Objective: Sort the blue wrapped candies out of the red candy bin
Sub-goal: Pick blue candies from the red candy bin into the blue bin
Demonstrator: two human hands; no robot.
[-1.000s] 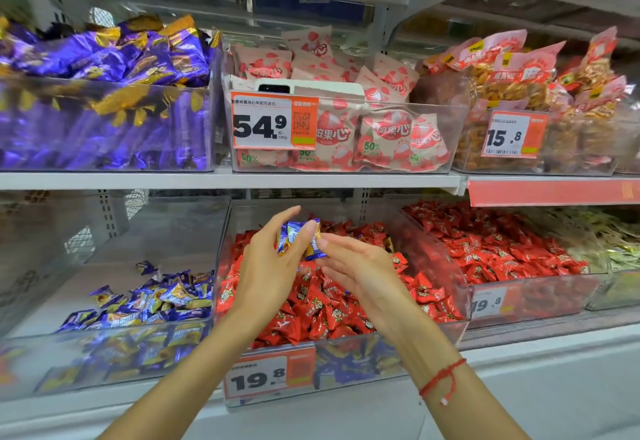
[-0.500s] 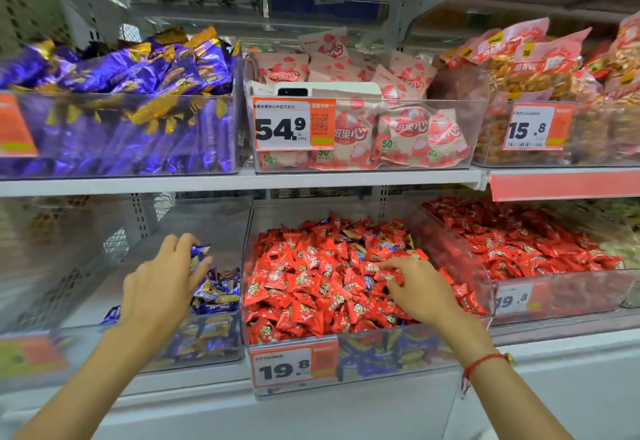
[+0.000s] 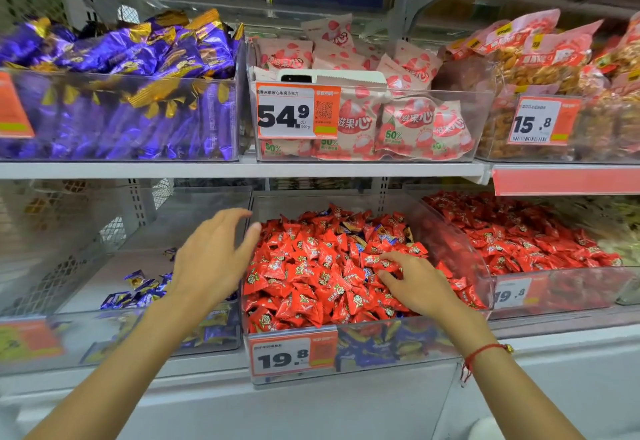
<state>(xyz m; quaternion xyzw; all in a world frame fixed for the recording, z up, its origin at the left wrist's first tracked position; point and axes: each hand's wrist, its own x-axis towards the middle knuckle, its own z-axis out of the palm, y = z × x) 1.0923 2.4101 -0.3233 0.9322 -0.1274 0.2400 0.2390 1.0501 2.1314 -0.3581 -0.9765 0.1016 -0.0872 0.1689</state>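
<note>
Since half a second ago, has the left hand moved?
Yes. The left hand has swung right, from over the clear plastic bin of blue candies towards the red candy bin, empty.

Both arms reach forward, bare from the elbow down. The left hand (image 3: 211,259) is up in the air, its fingers spread and a little bent, holding nothing. The right hand (image 3: 414,283) is lower, palm down, fingers bent. A red string is tied around the right wrist.
</note>
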